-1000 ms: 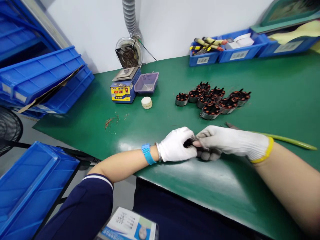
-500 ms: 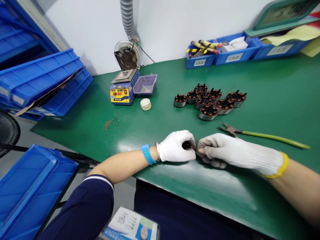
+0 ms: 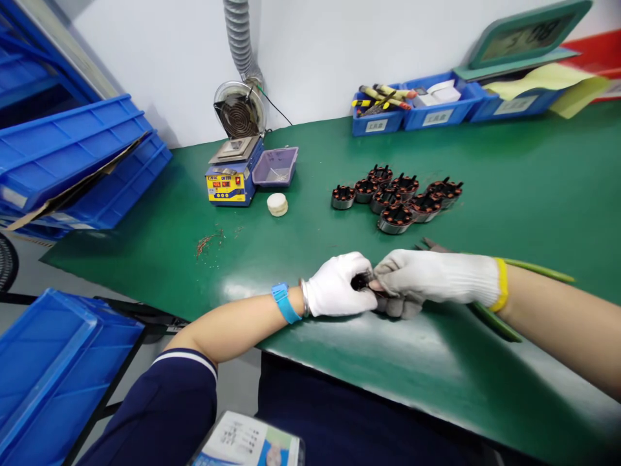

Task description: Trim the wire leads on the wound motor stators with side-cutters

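Note:
My gloved left hand (image 3: 337, 286) is closed round a motor stator (image 3: 359, 281); only a dark part of it shows between thumb and fingers. Against it, my gloved right hand (image 3: 407, 278) has its fingers pinched together at the stator's wire ends, which are mostly covered by the fingertips. Partly hidden beneath the right hand and wrist lie green-handled cutting pliers (image 3: 538, 268), their jaws poking out beyond the knuckles. Farther back, several motor stators (image 3: 395, 220) with copper windings and black prongs stand grouped on the table.
A solder pot (image 3: 228, 184) stands at the back left beside a purple tray (image 3: 292, 169) and a round white container (image 3: 277, 204). Wire scraps (image 3: 206, 243) lie on the green table (image 3: 272, 259). Along the wall are blue tool bins (image 3: 436, 118) and a digital clock (image 3: 528, 39).
My right hand has shifted left and turned, its fingers now closer against the stator. Its wrist now covers part of the pliers. The left hand keeps its hold; the view has shifted slightly.

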Demonstrator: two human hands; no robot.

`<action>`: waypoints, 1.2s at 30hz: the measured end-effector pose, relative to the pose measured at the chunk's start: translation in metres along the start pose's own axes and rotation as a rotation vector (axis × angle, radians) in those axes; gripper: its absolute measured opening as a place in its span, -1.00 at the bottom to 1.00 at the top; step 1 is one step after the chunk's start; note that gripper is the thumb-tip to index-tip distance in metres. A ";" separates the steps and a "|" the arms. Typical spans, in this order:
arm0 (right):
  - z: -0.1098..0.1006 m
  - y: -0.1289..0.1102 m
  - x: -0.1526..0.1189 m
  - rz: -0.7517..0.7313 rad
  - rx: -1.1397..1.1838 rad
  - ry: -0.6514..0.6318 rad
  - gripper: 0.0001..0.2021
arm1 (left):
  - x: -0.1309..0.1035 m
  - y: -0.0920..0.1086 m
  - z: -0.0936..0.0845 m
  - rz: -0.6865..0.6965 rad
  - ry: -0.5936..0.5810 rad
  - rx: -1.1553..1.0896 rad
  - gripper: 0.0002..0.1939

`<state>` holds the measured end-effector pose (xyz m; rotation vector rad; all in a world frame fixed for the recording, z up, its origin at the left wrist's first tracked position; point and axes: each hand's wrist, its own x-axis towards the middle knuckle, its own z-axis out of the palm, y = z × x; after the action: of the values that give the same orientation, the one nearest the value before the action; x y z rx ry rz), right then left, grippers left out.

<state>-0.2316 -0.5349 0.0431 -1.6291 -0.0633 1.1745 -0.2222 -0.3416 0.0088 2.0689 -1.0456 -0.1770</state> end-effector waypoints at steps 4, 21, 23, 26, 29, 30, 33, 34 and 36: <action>0.004 0.008 0.003 -0.028 0.058 0.045 -0.54 | -0.002 0.003 0.002 -0.031 0.030 0.001 -0.83; 0.035 0.022 -0.026 -0.338 0.102 0.448 -0.39 | -0.004 0.014 -0.038 -0.588 -0.261 -0.874 -0.52; 0.034 0.024 -0.029 -0.343 0.092 0.457 -0.36 | -0.005 0.016 -0.037 -0.578 -0.390 -0.902 -0.56; 0.034 0.030 -0.026 -0.325 0.146 0.428 -0.32 | -0.006 0.016 -0.032 -0.452 -0.278 -0.686 -0.63; 0.035 0.034 -0.019 -0.308 0.194 0.396 -0.34 | -0.010 0.017 -0.024 -0.223 -0.041 -0.355 -0.35; 0.035 0.034 -0.017 -0.306 0.191 0.395 -0.36 | -0.011 0.018 -0.021 -0.147 0.014 -0.267 -0.24; 0.036 0.033 -0.013 -0.276 0.145 0.406 -0.40 | -0.013 0.018 -0.012 -0.012 -0.002 -0.078 -0.38; 0.035 0.031 -0.012 -0.258 0.127 0.414 -0.41 | -0.013 0.017 -0.009 -0.004 -0.034 -0.036 -0.50; 0.034 0.029 -0.011 -0.214 0.097 0.421 -0.42 | -0.011 0.015 -0.006 -0.011 -0.074 0.023 -0.67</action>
<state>-0.2752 -0.5294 0.0307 -1.7045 0.0857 0.6475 -0.2363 -0.3350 0.0217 2.1033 -1.0860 -0.2498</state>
